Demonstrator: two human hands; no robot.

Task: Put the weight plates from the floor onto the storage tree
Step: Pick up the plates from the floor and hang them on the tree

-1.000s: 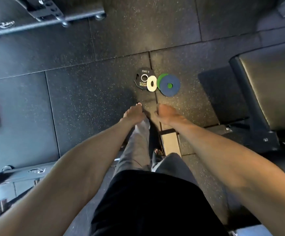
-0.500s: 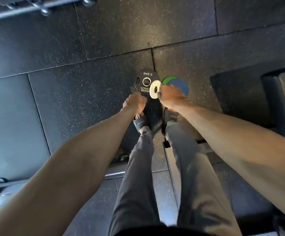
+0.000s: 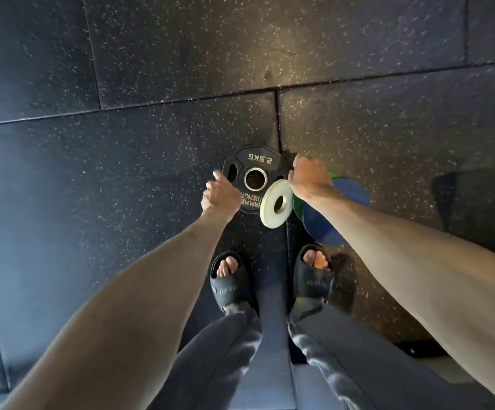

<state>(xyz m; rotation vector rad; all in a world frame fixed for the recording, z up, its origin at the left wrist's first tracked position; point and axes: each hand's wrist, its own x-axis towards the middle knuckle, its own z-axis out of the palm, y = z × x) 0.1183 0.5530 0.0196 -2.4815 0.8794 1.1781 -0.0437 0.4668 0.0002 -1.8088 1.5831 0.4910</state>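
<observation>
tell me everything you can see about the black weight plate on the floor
The black weight plate is many-sided rather than round, with a matte, rubber-like coating, a metal-ringed centre hole and oval grip slots. Pale lettering reads 2.5KG, plus a partly hidden brand name. It appears to lie flat on the speckled rubber floor, ahead of the person's sandalled feet. The left hand covers its left edge, a finger near one grip slot. A small white plate overlaps its lower right edge, and the right hand hides its right side.
</observation>
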